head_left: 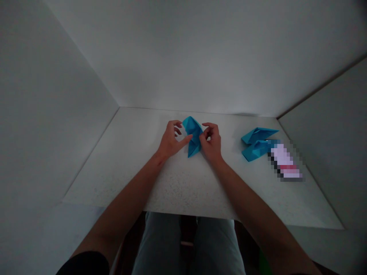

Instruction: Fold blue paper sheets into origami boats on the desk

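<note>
- Thin paper, dull, with sharp creases: blue folded shape in the middle.
- Same dull paper, creased too: upper blue shape and lower blue shape on the right.
- Smooth in most spots, rough-looking and speckled near the front: white tabletop.
- Smooth and not shiny: white back wall.
- Plain cloth, not shiny: pale trousers and black sleeve.

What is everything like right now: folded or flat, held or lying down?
Middle blue paper: folded, between the hands.
Left hand: loosely open, thumb touching that paper.
Right hand: fingers curled, pinching that paper's edge.
Farther blue paper: folded, lying down, not held.
Nearer blue paper: folded, lying down, not held.
Pixelated object: lying on the table, details hidden.
</note>
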Demonstrator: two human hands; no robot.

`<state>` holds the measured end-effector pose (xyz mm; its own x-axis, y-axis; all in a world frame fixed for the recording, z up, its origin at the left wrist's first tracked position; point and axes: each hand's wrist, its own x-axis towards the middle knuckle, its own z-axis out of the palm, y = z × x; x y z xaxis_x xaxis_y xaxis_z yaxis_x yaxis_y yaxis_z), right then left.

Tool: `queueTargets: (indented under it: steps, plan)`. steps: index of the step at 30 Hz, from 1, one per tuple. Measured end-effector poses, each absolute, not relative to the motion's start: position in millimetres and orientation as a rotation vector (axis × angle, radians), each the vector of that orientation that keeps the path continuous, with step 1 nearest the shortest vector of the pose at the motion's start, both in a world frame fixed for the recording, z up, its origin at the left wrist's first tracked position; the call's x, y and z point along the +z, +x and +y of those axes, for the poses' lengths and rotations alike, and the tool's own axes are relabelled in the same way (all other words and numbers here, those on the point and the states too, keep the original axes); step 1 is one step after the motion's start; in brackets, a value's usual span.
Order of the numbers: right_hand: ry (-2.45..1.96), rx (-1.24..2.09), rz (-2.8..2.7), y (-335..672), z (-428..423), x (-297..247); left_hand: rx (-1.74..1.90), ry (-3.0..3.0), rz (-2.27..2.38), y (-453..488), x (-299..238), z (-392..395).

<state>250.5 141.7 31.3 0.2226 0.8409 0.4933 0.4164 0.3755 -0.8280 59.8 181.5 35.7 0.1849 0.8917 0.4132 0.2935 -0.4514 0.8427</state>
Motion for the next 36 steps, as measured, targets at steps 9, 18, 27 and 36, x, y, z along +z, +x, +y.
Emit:
queueTargets:
  steps: [9, 18, 27, 36]
  plan:
    - [-1.182, 0.352, -1.433, 248.7, 138.1, 33.3, 0.880, 1.933, 1.280, 56.5, 30.6, 190.5]
    - [-1.180, 0.311, -1.443, 251.7, 139.9, 31.7, 1.151, 1.544, 1.240, 59.8, 30.3, 197.3]
    - [-1.273, 0.275, -1.546, 265.0, 149.5, 28.2, 1.223, 1.596, 1.080, 56.8, 41.3, 193.7]
    - [-1.454, 0.311, -1.535, 267.8, 151.8, 28.4, 1.101, 2.254, 0.833, 61.6, 50.3, 167.9]
